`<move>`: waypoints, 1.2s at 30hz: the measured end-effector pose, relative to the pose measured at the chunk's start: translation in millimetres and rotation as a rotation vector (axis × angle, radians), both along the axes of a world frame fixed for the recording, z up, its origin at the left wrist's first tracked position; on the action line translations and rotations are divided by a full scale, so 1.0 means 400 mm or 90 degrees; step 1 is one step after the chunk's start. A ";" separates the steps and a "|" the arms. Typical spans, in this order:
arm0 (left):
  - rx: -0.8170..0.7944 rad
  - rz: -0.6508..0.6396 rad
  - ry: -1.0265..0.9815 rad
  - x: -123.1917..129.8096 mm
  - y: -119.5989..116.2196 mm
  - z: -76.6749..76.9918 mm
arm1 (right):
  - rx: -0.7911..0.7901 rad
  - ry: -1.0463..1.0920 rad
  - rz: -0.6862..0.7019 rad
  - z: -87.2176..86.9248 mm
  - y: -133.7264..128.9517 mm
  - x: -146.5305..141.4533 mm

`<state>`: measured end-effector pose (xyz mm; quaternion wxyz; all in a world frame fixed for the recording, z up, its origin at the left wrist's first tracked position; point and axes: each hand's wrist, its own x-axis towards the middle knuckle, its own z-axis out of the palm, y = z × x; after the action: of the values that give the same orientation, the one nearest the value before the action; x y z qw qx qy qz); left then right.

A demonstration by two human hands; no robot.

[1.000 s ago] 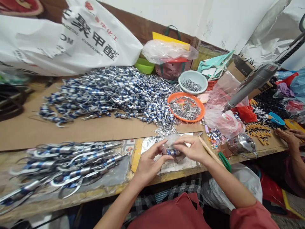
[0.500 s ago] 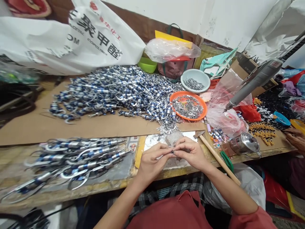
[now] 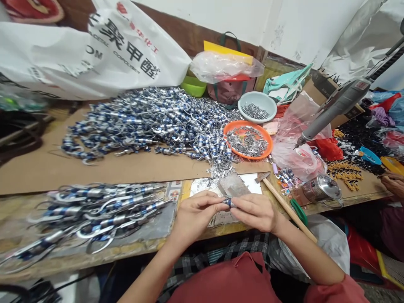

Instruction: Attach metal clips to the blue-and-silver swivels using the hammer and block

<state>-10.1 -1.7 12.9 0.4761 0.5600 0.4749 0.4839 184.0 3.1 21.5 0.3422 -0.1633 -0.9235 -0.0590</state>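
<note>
Between my two hands is a small blue-and-silver metal part [image 3: 227, 202], much of it covered by fingers. My left hand [image 3: 195, 214] pinches it from the left, thumb against fingertips. From the other side my right hand [image 3: 257, 211] has its fingers closed on it as well. Just beyond the hands a grey metal block [image 3: 234, 185] lies on a white sheet. A hammer [image 3: 288, 207] with a wooden handle rests to the right. To the left, several finished-looking blue-and-silver hook pieces [image 3: 104, 210] lie in a row.
A big heap of blue-and-silver pieces [image 3: 148, 122] covers the cardboard behind. An orange plate [image 3: 270, 145] holds flat metal bits; a pale bowl [image 3: 273, 101] holds pins. An electric screwdriver [image 3: 334, 107] hangs at right, above a metal mug [image 3: 322, 191]. A co-worker's hand [image 3: 394, 183] shows far right.
My hands have drawn slightly apart and the right one has turned, with its fingers straighter. The blue-and-silver part now shows between them. The view has shifted slightly.
</note>
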 end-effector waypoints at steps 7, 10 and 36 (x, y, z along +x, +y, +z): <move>0.166 -0.061 0.104 -0.012 0.001 0.018 | -0.070 0.079 -0.068 -0.016 -0.013 -0.001; 0.107 -0.071 0.075 -0.006 -0.005 0.007 | -0.153 0.143 -0.095 -0.032 -0.027 -0.014; -0.314 -0.193 -0.133 0.006 0.057 -0.045 | -0.435 -0.243 -0.440 -0.083 0.177 0.029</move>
<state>-7.6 21.3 -5.2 0.7111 0.4390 0.4373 0.3323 195.7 73.9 -11.6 0.0556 -0.5474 -0.8281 0.1076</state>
